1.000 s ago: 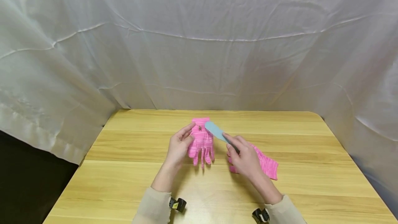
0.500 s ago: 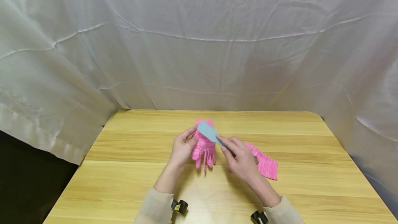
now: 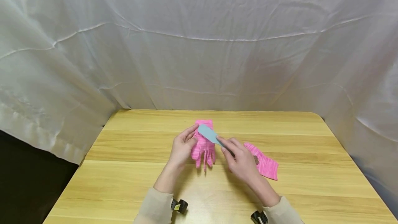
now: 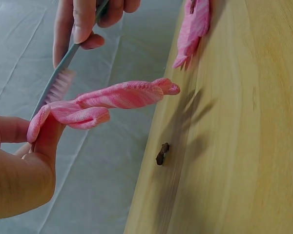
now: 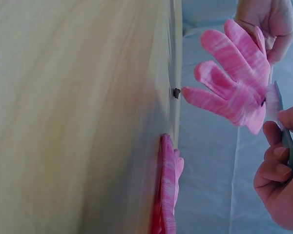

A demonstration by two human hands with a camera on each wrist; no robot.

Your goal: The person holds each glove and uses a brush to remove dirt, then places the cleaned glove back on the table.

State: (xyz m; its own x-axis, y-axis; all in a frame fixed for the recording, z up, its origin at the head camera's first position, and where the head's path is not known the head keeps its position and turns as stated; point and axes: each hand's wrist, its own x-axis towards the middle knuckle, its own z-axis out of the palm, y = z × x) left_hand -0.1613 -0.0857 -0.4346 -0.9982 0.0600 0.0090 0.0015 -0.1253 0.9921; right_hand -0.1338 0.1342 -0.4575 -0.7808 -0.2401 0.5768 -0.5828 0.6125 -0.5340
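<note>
My left hand (image 3: 182,147) pinches a pink knitted glove (image 3: 206,146) at its side, holding it above the table with its fingers toward me. My right hand (image 3: 240,158) grips a blue-grey brush (image 3: 207,133) by its handle, forefinger laid along the back. Pale bristles (image 4: 60,87) press against the glove near the cuff, as the left wrist view shows. A dark spot (image 5: 263,101) on the glove sits beside the bristles in the right wrist view; from the head it is hidden under the brush.
A second pink glove (image 3: 268,167) lies on the wooden table (image 3: 311,148), partly behind my right forearm, with a brown patch (image 3: 256,159) on it. A small dark brown clump (image 4: 162,154) lies on the wood below the held glove. A grey curtain (image 3: 199,61) hangs behind the table.
The brush has moved left over the glove's dark spot, then slightly toward me. The held glove shifted a little right and nearer. My right hand's shift uncovered the second glove's brown patch.
</note>
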